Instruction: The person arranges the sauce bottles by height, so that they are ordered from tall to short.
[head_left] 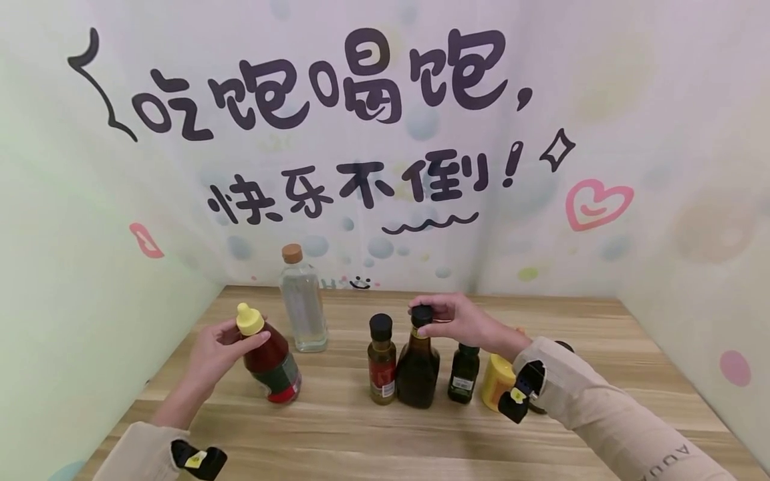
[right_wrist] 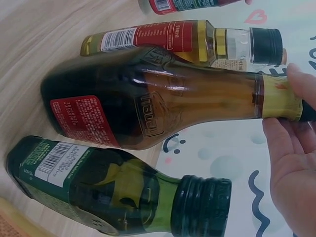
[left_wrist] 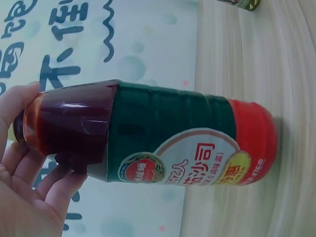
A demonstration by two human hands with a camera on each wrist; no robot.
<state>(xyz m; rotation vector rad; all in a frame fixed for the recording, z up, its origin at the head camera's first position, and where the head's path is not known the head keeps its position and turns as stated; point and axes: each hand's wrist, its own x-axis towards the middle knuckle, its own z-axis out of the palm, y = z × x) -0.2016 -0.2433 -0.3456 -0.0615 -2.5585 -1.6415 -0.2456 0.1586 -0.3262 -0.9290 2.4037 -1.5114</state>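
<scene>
My left hand (head_left: 208, 353) grips a ketchup bottle (head_left: 269, 367) at its neck, just under the yellow nozzle cap (head_left: 250, 321). The left wrist view shows the ketchup bottle's green and red label (left_wrist: 182, 143), with fingers wrapped about the dark red neck. My right hand (head_left: 462, 323) pinches the neck of a dark brown sauce bottle (head_left: 418, 374), right below its black cap. Beside that bottle on the left stands a smaller bottle with a red label (right_wrist: 170, 38). To its right is a small green glass bottle (right_wrist: 111, 182). Whether either held bottle touches the table cannot be told.
A tall clear bottle with an orange-brown cap (head_left: 303, 307) stands behind the ketchup bottle. Right of the green bottle is a yellow container (head_left: 496, 381), partly hidden by my right forearm, with a dark round item behind. The wooden table (head_left: 337, 447) ends at a printed backdrop (head_left: 385, 260).
</scene>
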